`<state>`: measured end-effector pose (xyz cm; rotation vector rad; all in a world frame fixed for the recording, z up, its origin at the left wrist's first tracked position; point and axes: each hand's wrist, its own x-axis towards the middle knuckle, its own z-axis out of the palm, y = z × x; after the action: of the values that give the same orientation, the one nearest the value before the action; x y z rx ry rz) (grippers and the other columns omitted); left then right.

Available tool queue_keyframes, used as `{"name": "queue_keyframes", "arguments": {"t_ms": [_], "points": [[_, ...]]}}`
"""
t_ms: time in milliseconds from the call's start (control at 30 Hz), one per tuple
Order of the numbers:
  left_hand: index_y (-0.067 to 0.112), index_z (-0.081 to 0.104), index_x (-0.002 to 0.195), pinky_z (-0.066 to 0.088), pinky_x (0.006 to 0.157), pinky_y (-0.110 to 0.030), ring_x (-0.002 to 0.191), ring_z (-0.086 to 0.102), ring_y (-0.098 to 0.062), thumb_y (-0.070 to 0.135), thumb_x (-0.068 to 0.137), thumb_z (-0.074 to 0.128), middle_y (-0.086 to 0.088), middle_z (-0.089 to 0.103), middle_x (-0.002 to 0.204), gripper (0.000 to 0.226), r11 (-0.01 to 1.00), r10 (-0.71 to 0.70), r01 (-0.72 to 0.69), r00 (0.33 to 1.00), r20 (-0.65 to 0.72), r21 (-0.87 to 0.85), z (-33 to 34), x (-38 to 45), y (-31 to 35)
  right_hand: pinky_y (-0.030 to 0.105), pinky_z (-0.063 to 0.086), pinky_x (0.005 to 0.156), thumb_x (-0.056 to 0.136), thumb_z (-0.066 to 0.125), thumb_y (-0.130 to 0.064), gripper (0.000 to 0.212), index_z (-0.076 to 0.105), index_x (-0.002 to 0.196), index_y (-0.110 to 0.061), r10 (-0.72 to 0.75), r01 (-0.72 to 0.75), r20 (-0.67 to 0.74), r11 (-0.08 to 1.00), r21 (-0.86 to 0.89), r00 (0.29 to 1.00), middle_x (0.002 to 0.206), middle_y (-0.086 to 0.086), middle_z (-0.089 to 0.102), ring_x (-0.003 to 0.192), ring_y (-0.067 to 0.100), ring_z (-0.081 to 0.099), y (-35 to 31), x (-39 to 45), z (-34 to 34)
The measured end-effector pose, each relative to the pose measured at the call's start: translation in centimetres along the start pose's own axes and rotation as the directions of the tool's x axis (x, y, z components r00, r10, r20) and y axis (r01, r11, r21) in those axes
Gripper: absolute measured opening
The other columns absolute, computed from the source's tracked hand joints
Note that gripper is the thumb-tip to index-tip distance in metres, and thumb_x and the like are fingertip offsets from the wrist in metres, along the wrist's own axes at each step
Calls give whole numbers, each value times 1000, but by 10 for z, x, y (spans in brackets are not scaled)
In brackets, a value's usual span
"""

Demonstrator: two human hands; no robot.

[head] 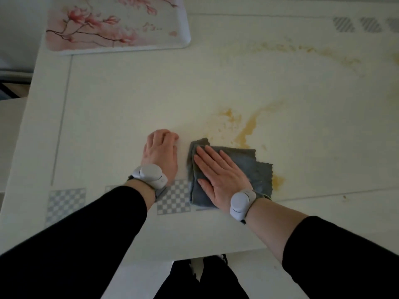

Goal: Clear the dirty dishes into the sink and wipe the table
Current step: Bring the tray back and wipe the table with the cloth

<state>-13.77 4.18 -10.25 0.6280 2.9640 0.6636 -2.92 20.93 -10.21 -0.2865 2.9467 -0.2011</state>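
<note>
I look down at a white table [129, 104] and I see both of my hands on it. My right hand [220, 175] lies flat with its fingers straight and spread a little, and it presses down on a folded gray cloth [257, 169]. The cloth sits near the front edge of the table, a bit to the right of the middle. My left hand [160, 151] rests on the bare table just beside the cloth, not touching it, with its fingers curled under so the fingertips are hidden from me; it holds nothing that I can see. Each wrist wears a pale round band [150, 175], and both arms have black sleeves [86, 244]. A yellow-brown spill [246, 128] is smeared on the table right past the far edge of the cloth, and a small patch of it peeks out at the cloth's right side. A fainter yellow smear [302, 49] curves across the far right of the table. At the far left corner sits a tray [116, 24] with pink flowers painted on it, and I see nothing lying in the part that shows. Gray checkered squares [174, 199] are printed along the front of the table.
</note>
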Motion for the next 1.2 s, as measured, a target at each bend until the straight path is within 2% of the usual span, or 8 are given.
{"name": "queue_keyframes", "arguments": {"t_ms": [167,300,533,700,867,1067,1200], "points": [[17,55,97,35,80,-34,99,46,-30,21,90,49,-5,51,107,10,998,33,-31,999,-40,56,11,47,4,40,14,120,100,16,-45,59,16,152,-18,40,-41,-21,999,-33,999,159,-3,11,148,16,4,16,26,-6],[21,53,92,27,72,-31,89,44,-27,29,91,47,-2,50,99,10,993,54,-49,998,-43,110,17,73,6,39,14,120,100,16,-45,58,15,152,-19,70,-72,-49,997,-38,996,160,-4,10,148,14,3,29,44,-8],[18,55,90,31,69,-32,85,49,-27,27,92,46,-3,57,91,13,995,34,-29,998,-50,90,19,94,10,36,7,121,98,12,-47,59,12,152,-22,80,-82,-55,996,-35,995,160,-8,7,147,12,-1,55,80,-16],[19,55,89,34,71,-33,86,48,-26,27,91,47,-2,57,91,12,998,1,2,999,-39,66,18,116,19,35,6,121,98,12,-47,59,11,152,-22,82,-83,-65,996,-21,995,159,-9,6,147,10,-1,78,111,-23],[17,57,89,35,71,-36,88,48,-28,27,91,50,-4,56,93,13,995,-29,36,996,-83,93,22,146,31,36,5,121,96,8,-48,61,12,151,-23,87,-89,-92,996,-17,992,159,-9,7,147,11,2,106,152,-31],[17,58,89,34,71,-36,88,47,-28,26,91,50,-5,55,93,13,984,-113,127,987,-110,123,34,181,42,35,1,121,98,12,-47,59,9,151,-22,63,-62,-88,998,8,994,160,-8,4,147,12,-1,152,205,-46],[18,57,92,32,73,-34,90,44,-26,27,92,47,-3,54,96,13,979,-175,185,979,-107,89,36,201,51,36,-5,120,99,24,-44,59,9,152,-23,-118,119,-8,989,92,993,160,-7,1,147,12,-4,179,215,-60]]}}
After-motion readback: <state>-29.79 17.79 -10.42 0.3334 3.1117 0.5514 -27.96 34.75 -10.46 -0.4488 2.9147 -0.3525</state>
